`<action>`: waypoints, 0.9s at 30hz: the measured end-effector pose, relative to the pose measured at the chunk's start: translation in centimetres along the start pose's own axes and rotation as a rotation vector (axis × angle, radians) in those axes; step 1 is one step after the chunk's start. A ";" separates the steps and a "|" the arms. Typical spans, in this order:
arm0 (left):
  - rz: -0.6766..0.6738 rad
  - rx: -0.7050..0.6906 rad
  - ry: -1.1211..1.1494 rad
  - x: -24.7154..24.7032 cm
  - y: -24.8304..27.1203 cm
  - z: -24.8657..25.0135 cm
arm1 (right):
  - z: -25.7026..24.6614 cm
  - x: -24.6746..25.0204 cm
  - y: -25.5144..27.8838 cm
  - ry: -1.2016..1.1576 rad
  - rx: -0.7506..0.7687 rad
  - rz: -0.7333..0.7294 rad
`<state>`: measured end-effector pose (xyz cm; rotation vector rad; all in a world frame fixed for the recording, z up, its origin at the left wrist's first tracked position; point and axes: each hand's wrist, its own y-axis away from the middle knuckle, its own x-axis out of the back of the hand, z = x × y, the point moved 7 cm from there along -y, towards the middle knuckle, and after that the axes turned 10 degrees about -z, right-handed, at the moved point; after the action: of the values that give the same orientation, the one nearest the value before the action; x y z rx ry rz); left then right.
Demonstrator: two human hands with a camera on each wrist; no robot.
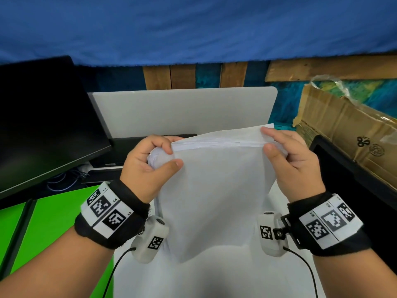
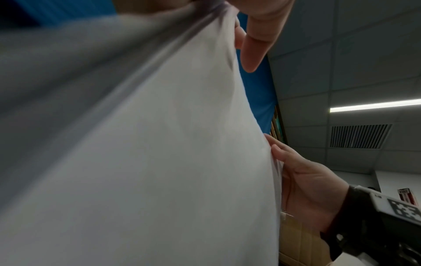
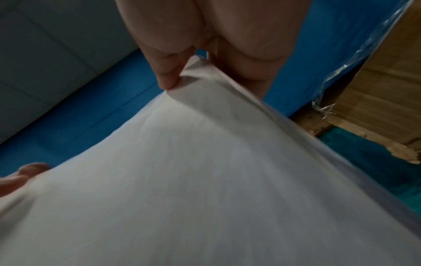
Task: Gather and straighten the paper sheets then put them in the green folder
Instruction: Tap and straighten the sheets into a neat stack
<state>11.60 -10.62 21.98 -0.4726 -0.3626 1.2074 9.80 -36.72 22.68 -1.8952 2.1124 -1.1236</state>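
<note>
Between both sets of fingers hangs the stack of sheets (image 1: 212, 190), raised upright off the desk, likely so its edges can be knocked level. Left hand (image 1: 148, 166) curls round the top left corner, thumb in front; right hand (image 1: 294, 162) pinches the top right. Below the left wrist lies the folder (image 1: 53, 218), within easy reach.

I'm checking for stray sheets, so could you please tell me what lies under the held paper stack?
Under the paper stack, held up by the left hand and right hand, a white surface shows below its bottom edge. The part directly behind the sheets is covered, so any strays there cannot be seen.
</note>
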 end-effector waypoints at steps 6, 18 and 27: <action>-0.011 0.003 -0.002 -0.1 0.0 0.1 | 0.3 0.1 0.0 0.042 -0.057 -0.006; -0.028 0.001 0.012 -0.2 0.0 0.3 | 0.1 0.1 -0.5 -0.145 -0.129 -0.007; -0.033 0.007 0.006 -0.4 0.0 0.4 | 1.5 0.3 -0.6 -0.601 -0.315 0.132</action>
<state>11.27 -10.90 22.33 -0.4621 -0.3597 1.1748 10.99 -37.66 22.04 -1.8550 2.0821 -0.1528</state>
